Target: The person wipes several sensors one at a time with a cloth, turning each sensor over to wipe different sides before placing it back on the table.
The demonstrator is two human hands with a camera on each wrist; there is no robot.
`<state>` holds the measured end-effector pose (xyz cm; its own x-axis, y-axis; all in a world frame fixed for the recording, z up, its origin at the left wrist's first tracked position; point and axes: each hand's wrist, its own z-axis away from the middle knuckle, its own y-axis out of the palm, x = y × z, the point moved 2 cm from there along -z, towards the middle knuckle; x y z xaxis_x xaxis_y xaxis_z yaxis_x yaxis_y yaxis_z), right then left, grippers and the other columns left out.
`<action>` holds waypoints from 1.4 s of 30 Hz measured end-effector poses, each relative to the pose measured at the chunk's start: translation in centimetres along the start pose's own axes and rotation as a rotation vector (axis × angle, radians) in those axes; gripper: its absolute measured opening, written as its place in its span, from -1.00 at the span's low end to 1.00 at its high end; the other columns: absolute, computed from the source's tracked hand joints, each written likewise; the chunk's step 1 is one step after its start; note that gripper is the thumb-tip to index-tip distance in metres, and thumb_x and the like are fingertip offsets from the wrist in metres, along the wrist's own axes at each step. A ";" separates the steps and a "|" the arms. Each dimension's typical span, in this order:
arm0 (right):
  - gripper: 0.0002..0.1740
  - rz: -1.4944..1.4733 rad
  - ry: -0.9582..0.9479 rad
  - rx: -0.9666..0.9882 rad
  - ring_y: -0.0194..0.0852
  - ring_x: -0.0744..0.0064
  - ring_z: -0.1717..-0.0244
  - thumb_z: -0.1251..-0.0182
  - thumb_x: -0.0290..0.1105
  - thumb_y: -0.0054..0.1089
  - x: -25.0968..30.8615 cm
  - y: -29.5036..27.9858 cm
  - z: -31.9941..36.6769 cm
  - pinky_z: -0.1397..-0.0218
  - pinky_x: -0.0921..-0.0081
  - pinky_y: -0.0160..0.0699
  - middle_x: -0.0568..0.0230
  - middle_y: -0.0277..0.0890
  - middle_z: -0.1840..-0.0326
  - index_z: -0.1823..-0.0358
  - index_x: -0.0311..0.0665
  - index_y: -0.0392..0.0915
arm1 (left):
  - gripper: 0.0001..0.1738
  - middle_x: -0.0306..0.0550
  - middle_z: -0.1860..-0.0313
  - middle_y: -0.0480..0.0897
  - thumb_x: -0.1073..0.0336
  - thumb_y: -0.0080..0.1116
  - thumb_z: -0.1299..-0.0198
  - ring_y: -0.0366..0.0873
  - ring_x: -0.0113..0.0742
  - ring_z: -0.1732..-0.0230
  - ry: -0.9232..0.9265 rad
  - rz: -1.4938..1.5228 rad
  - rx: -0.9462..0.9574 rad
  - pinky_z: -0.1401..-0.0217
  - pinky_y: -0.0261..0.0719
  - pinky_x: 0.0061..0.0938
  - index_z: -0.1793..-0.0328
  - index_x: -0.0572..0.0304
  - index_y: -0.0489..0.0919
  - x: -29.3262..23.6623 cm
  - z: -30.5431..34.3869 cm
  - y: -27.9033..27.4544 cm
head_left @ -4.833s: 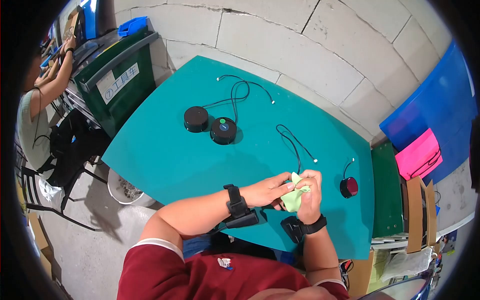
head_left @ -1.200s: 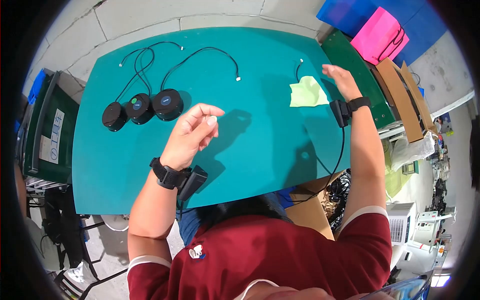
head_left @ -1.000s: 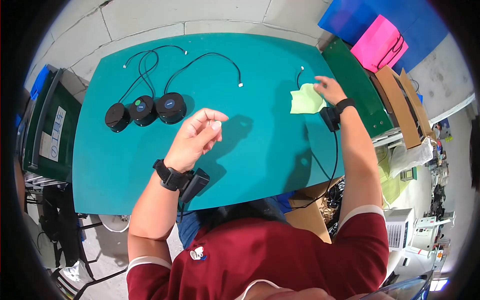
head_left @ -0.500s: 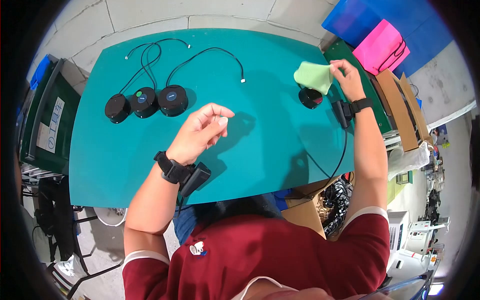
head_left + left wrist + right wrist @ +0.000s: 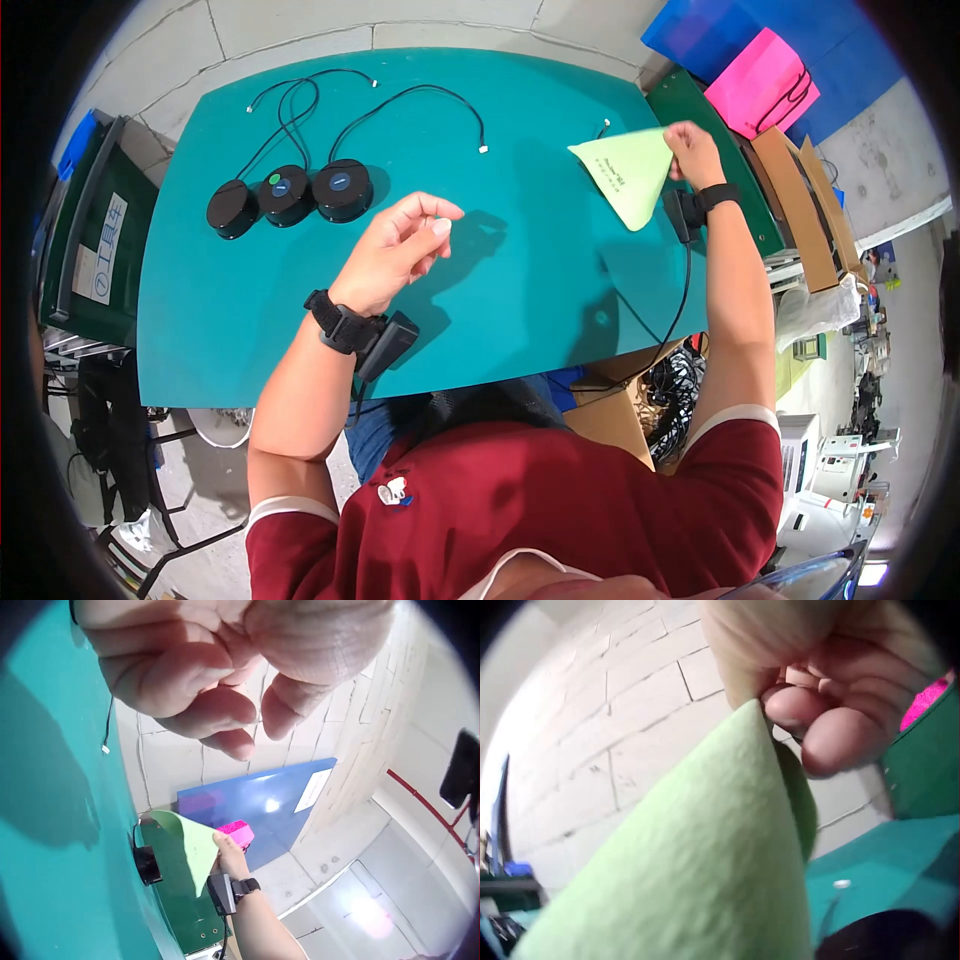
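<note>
My right hand [image 5: 694, 155] pinches a light green cloth [image 5: 625, 175] by one corner, and the cloth hangs spread out with small dark print on it. In the left wrist view a black round device [image 5: 148, 865] stands on the table beside the raised cloth; the head view hides it behind the cloth. My left hand [image 5: 392, 255] hovers over the middle of the table, fingers loosely curled around nothing. Left of it three black round devices stand in a row: one plain [image 5: 233, 209], one with a green dot [image 5: 284, 195] and one with a blue label [image 5: 343, 189].
Thin black cables [image 5: 440, 88] with white plugs trail behind the devices on the green table [image 5: 480, 330]. A pink bag [image 5: 765, 85] and an open cardboard box [image 5: 800, 205] stand past the right edge. A green tool cart [image 5: 95, 225] is at the left.
Earlier both hands worked the cloth together. Later it lay over the right-hand device; my right hand has since gripped its corner and lifted it. The left row gained a third device.
</note>
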<state>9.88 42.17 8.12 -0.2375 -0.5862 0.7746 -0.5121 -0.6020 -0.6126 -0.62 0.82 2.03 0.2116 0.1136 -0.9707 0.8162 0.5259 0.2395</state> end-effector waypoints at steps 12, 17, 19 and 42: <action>-0.45 0.816 -0.341 0.262 0.22 0.01 -0.17 -0.10 -0.27 0.18 -0.4 7.0 2.4 -0.22 0.23 0.25 0.01 0.21 -0.20 -0.17 -0.07 0.31 | -0.79 -0.31 0.47 0.45 0.24 -0.04 -0.26 0.20 -0.69 0.60 -0.036 -0.045 0.016 0.61 0.12 -0.79 0.04 0.12 0.45 0.0 0.1 0.1; -0.31 0.774 -0.043 0.494 0.24 -0.03 -0.15 0.06 -0.30 0.32 -1.4 7.4 1.1 -0.22 0.21 0.28 -0.06 0.20 -0.13 -0.18 -0.02 0.26 | -0.77 -0.31 0.47 0.46 0.23 -0.03 -0.25 0.21 -0.70 0.60 -0.025 -0.052 0.027 0.60 0.13 -0.79 0.03 0.12 0.45 -0.1 0.1 0.1; -0.32 0.699 -0.071 0.451 0.28 0.01 -0.11 0.06 -0.30 0.33 -0.3 7.2 1.4 -0.20 0.22 0.30 -0.04 0.22 -0.09 -0.16 -0.06 0.27 | -0.77 -0.31 0.46 0.47 0.23 -0.02 -0.25 0.23 -0.69 0.59 -0.017 -0.053 0.036 0.60 0.14 -0.79 0.02 0.12 0.45 -0.1 0.2 0.2; -0.48 -0.265 -0.738 0.148 0.22 0.04 -0.08 -0.01 -0.27 0.22 10.9 20.6 12.7 -0.11 0.23 0.26 -0.06 0.25 -0.05 -0.03 -0.25 0.33 | -0.49 -0.16 -0.02 0.46 0.05 0.00 -0.25 0.43 -0.47 0.03 -0.137 0.183 0.068 0.20 0.53 -0.56 -0.21 0.20 0.32 1.9 -0.2 0.6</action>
<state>7.20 16.47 1.97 0.5108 -0.5901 0.6252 -0.3475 -0.8069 -0.4777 0.16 1.58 0.36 0.4267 0.0836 -0.9005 0.7910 0.4482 0.4164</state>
